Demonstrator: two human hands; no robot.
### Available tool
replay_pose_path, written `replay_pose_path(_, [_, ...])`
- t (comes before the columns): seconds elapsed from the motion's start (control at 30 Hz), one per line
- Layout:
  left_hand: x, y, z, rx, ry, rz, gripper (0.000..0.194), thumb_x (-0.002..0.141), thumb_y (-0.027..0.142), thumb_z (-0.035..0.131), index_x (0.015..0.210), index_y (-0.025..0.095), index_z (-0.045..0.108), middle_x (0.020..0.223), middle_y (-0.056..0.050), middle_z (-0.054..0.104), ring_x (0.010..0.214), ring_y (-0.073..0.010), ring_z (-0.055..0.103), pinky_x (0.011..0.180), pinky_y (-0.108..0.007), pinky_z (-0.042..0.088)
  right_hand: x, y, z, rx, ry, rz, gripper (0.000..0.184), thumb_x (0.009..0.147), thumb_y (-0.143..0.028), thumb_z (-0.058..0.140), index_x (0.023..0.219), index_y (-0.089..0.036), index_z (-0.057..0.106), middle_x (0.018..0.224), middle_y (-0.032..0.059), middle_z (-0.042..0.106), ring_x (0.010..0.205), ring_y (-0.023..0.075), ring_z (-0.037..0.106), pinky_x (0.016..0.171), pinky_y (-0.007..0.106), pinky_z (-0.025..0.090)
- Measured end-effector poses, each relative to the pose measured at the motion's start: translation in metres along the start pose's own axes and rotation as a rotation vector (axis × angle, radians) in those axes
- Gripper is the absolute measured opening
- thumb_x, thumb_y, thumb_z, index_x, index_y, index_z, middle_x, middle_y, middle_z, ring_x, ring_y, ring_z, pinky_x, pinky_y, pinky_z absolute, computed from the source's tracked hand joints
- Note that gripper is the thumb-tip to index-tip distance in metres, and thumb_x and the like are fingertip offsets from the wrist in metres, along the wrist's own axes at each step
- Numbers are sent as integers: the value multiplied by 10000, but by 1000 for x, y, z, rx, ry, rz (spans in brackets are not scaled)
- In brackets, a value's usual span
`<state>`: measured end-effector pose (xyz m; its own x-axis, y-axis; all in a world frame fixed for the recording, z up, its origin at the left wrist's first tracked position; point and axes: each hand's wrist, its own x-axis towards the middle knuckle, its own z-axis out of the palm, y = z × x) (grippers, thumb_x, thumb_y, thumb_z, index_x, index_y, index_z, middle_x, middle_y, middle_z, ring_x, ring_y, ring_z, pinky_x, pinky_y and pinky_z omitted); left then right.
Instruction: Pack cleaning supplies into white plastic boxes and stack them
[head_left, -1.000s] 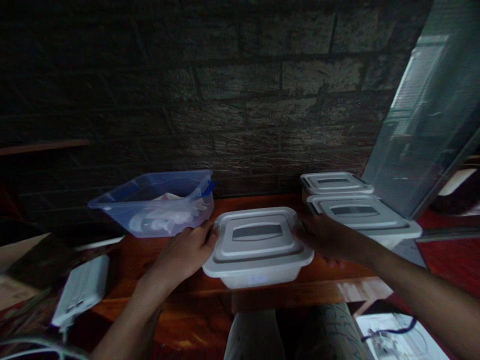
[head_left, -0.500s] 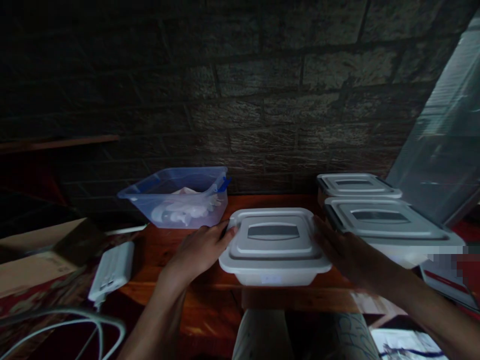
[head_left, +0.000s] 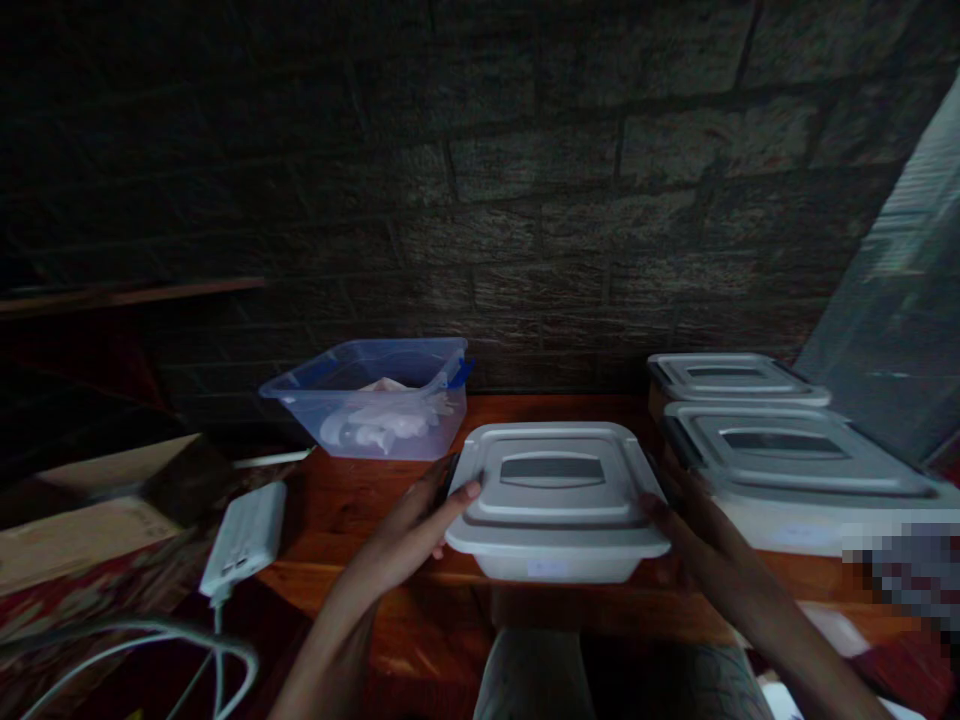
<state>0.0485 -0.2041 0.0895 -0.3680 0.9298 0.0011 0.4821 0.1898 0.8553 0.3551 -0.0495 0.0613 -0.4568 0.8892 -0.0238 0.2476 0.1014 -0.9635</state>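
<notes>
A lidded plastic storage box (head_left: 556, 515) with a grey lid and a pale body sits at the front of the wooden table, between my two hands. My left hand (head_left: 420, 525) grips its left side, the thumb lying on the lid's rim and the fingers along the side, partly hidden. On the opposite side, my right hand (head_left: 690, 525) holds the box with its thumb on the lid edge; its other fingers are dark and hard to make out. A small label (head_left: 547, 568) shows on the box's front. The lid is on.
Two more lidded boxes, a larger one (head_left: 806, 455) and one behind it (head_left: 739, 378), stand at right. A clear blue bin (head_left: 367, 395) holding white items stands at back left. Further left are a white power bank (head_left: 244, 535) with cables and an open cardboard box (head_left: 90, 530). A brick wall (head_left: 480, 200) rises behind.
The view has shifted, moving everything rightward in the picture. Both hands stay at the box's sides; the left thumb now lies further onto the lid, and the right hand sits lower along its side.
</notes>
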Motion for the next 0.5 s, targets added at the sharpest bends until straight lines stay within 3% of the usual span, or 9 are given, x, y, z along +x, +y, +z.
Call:
replay_pose_path(0.1, [-3, -3, 4, -40, 41, -8, 723, 957, 594, 520, 1541, 185, 401, 1125, -123, 722, 730, -215, 648, 482, -252, 487, 0, 2, 9, 77, 78, -63, 875, 886, -671, 619, 1579, -201, 363, 1180, 130, 662, 508, 120, 582, 409, 263, 495])
replay_pose_path(0.2, [-5, -2, 2, 31, 67, -21, 731, 952, 588, 534, 1544, 181, 396, 1240, -138, 697, 829, -248, 675, 524, -271, 512, 4, 7, 10, 116, 79, -104, 787, 885, -617, 655, 1513, -175, 482, 931, 76, 684, 501, 132, 543, 401, 249, 437])
replay_pose_path(0.37, [-8, 3, -1, 204, 178, 15, 684, 957, 552, 539, 1521, 176, 452, 1390, -137, 644, 1175, -322, 647, 902, -380, 553, 8, 7, 11, 192, 67, -113, 697, 865, -549, 713, 1423, -152, 581, 712, 9, 622, 510, 150, 528, 439, 257, 426])
replay_pose_path(0.43, [-7, 5, 2, 172, 177, 28, 652, 958, 529, 536, 1505, 179, 478, 1389, -126, 649, 1200, -320, 641, 896, -367, 557, 8, 7, 14, 260, 64, -88, 645, 861, -541, 718, 1361, -144, 623, 646, -10, 585, 538, 165, 548, 469, 263, 446])
replay_pose_path(0.5, [-6, 6, 6, 88, 178, 8, 665, 944, 515, 545, 1509, 170, 474, 1334, -128, 680, 1082, -307, 689, 758, -335, 579, 7, 7, 18, 310, 69, -62, 598, 874, -535, 705, 1330, -154, 639, 655, -2, 597, 596, 183, 587, 501, 265, 468])
